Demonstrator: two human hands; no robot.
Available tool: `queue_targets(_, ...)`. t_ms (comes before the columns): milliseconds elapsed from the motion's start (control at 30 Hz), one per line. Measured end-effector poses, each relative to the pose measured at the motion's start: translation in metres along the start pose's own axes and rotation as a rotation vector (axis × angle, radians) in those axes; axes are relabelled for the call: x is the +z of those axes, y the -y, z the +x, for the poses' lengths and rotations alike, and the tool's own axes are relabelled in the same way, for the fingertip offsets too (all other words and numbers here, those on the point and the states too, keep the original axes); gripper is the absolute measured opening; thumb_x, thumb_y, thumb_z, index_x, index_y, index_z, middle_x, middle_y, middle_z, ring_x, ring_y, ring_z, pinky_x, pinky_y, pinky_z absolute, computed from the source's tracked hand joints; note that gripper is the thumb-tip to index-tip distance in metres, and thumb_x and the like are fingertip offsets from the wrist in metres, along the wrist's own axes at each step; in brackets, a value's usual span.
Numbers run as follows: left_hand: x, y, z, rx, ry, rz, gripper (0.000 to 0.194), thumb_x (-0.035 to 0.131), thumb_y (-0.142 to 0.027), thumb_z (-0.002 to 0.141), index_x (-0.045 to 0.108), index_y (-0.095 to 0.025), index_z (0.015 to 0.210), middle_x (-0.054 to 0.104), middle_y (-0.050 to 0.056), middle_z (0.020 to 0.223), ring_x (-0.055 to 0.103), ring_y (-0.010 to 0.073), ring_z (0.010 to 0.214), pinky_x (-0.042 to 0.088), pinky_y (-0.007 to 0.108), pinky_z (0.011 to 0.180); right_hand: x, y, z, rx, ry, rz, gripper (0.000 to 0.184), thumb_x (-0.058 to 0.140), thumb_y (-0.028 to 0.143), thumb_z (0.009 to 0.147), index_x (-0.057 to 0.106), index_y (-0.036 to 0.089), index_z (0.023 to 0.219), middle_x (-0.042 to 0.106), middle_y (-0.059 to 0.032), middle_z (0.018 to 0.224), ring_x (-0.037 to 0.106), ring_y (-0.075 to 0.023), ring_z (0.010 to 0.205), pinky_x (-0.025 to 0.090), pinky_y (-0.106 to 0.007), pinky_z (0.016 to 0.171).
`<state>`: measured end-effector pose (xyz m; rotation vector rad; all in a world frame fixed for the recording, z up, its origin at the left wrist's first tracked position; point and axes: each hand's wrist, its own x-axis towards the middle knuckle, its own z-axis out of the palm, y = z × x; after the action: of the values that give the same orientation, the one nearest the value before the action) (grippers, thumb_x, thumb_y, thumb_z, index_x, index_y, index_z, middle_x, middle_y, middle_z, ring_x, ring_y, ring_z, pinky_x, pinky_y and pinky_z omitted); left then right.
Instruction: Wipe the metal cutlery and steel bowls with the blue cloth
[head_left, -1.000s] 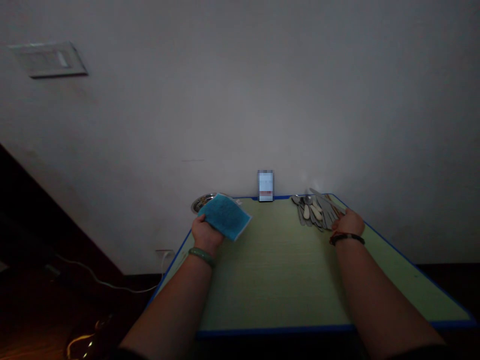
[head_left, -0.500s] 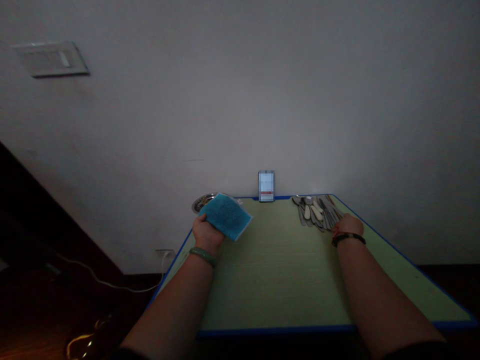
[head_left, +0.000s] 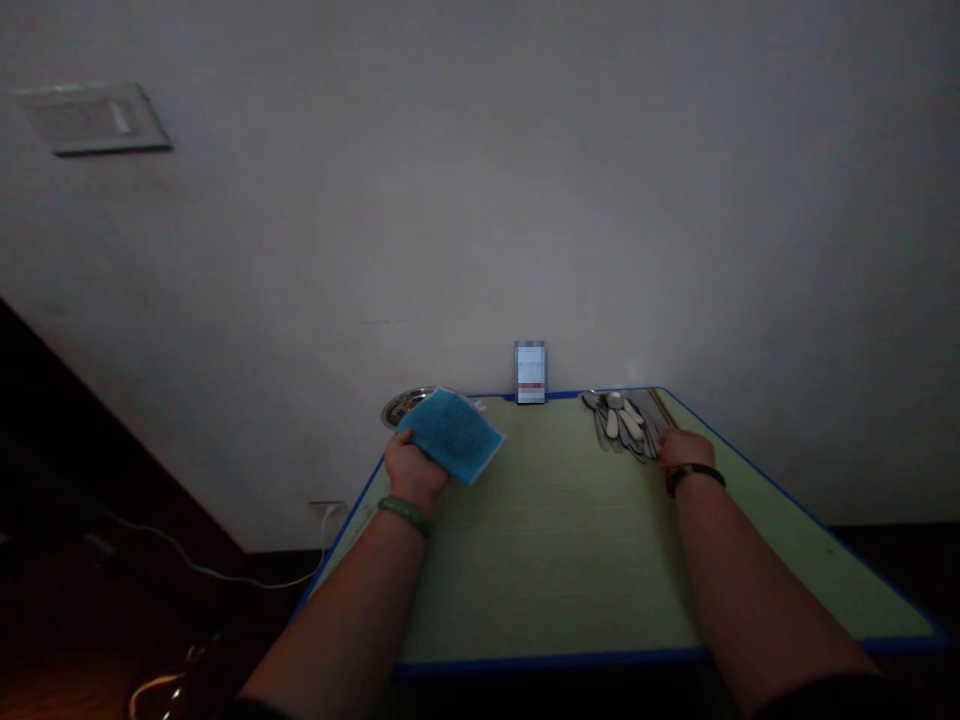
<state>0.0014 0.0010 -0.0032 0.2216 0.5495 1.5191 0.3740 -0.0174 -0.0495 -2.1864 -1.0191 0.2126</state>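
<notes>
My left hand [head_left: 412, 468] is closed on a blue cloth [head_left: 452, 432], held just above the far left part of the green table [head_left: 555, 540]. A green bangle circles that wrist. My right hand [head_left: 684, 448] rests at the near end of a pile of cutlery [head_left: 626, 420] at the far right corner: spoons, pale-handled pieces and chopsticks lying flat. Its fingers reach into the handles and are hidden from here. A dark band sits on the right wrist.
A small metal dish [head_left: 405, 404] sits at the far left corner behind the cloth. A phone [head_left: 530, 372] leans upright against the white wall [head_left: 480, 200]. A white cable [head_left: 210, 572] trails over the dark floor at left. The table has a blue edge.
A knife that my right hand held raised above the cutlery pile now lies down with the rest. The hand has shifted slightly forward and left. My left hand and the cloth have stayed put.
</notes>
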Motion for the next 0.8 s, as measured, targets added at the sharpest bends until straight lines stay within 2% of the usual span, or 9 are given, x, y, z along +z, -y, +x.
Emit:
queue_targets(67,0.0001,0.0001,-0.0003,0.0,-0.014,0.01,0.046,0.04,-0.03,0.075,0.06,-0.013,0.113,0.063,0.014,0.116,0.049,0.033,0.12,0.035,0.054,0.1,-0.0024,0.0029,-0.003,0.049,0.01,-0.007,0.03,0.043,0.027,0.078,0.071,0.014,0.081,0.068,-0.0131,0.074,0.064,-0.0221,0.08,0.045,-0.028,0.063)
queue_targets(167,0.0,0.0,-0.0005,0.003,-0.011,0.013,0.047,0.039,-0.03,0.075,0.06,-0.01,0.113,0.063,0.016,0.115,0.049,0.0339,0.12,0.036,0.053,0.099,-0.0065,0.0067,-0.0078,0.046,-0.009,-0.01,0.038,0.048,0.024,0.074,0.067,0.013,0.105,0.068,-0.0145,0.101,0.062,-0.0227,0.096,0.045,-0.027,0.074)
queue_targets(300,-0.002,0.0002,0.0011,-0.001,0.013,-0.007,0.046,0.041,-0.029,0.075,0.06,-0.011,0.113,0.064,0.015,0.115,0.052,0.0335,0.117,0.036,0.054,0.099,-0.0073,0.0062,-0.0098,-0.006,0.021,-0.071,0.043,0.047,0.025,0.076,0.062,0.013,0.115,0.063,-0.0154,0.114,0.059,-0.0232,0.104,0.044,-0.027,0.08)
queue_targets(467,-0.0007,0.0009,0.0006,0.014,0.003,-0.009,0.047,0.042,-0.029,0.074,0.061,-0.009,0.112,0.065,0.017,0.112,0.051,0.0345,0.118,0.036,0.055,0.099,-0.0042,0.0007,-0.0072,-0.048,0.104,-0.186,0.046,0.046,0.024,0.077,0.058,0.014,0.12,0.063,-0.0169,0.114,0.061,-0.0244,0.101,0.045,-0.031,0.08)
queue_targets(600,0.0019,0.0008,-0.0021,0.018,-0.005,0.007,0.048,0.039,-0.028,0.074,0.061,-0.006,0.111,0.066,0.018,0.108,0.05,0.0348,0.119,0.038,0.054,0.097,-0.0049,-0.0005,-0.0079,-0.06,0.111,-0.25,0.043,0.045,0.027,0.077,0.06,0.013,0.115,0.065,-0.017,0.108,0.063,-0.025,0.096,0.046,-0.032,0.076)
queue_targets(800,-0.0011,0.0002,0.0005,0.007,-0.005,0.011,0.047,0.041,-0.028,0.073,0.062,-0.008,0.11,0.065,0.018,0.111,0.051,0.0349,0.118,0.037,0.055,0.097,-0.007,0.0018,-0.0087,-0.113,0.207,-0.361,0.037,0.042,0.028,0.079,0.066,0.012,0.103,0.064,-0.0189,0.108,0.062,-0.0262,0.095,0.047,-0.034,0.076)
